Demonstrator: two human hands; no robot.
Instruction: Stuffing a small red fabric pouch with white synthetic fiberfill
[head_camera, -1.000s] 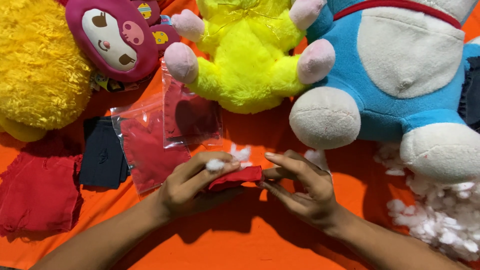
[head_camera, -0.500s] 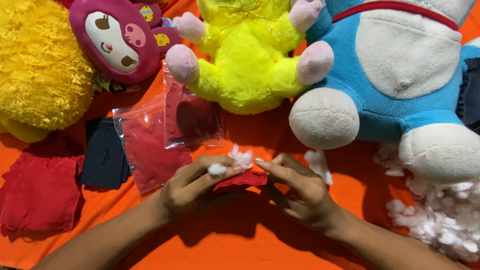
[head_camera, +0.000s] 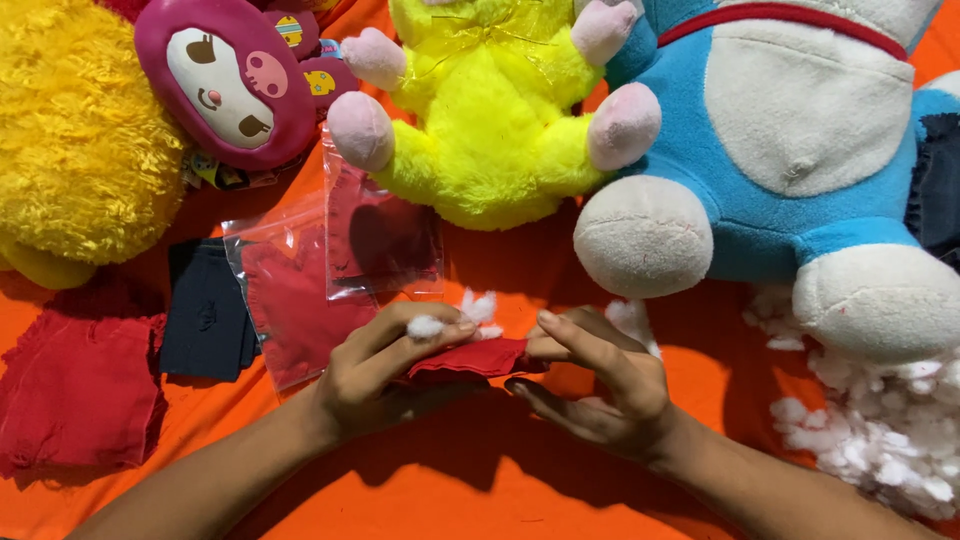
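Note:
My left hand (head_camera: 385, 370) pinches a small red fabric piece (head_camera: 470, 358) low over the orange cloth and presses a tuft of white stuffing (head_camera: 428, 326) against it with the fingertips. More white stuffing (head_camera: 480, 305) pokes up behind the fabric. My right hand (head_camera: 595, 385) meets the fabric's right end, thumb and fingers curved around it. Both forearms come in from the bottom edge.
The orange cloth (head_camera: 480, 480) covers the surface. Behind my hands lie clear plastic bags with red fabric (head_camera: 330, 270), a dark navy piece (head_camera: 205, 310) and a red cloth (head_camera: 80, 390). Plush toys line the back: yellow fuzzy (head_camera: 80, 140), pink-hooded (head_camera: 225, 80), neon yellow (head_camera: 490, 120), blue-and-white (head_camera: 780, 150). Loose stuffing (head_camera: 880, 430) lies at right.
Both hands stay on the red fabric piece with small finger shifts; the left fingertips have pressed the white tuft closer onto the fabric. The view has tilted slightly.

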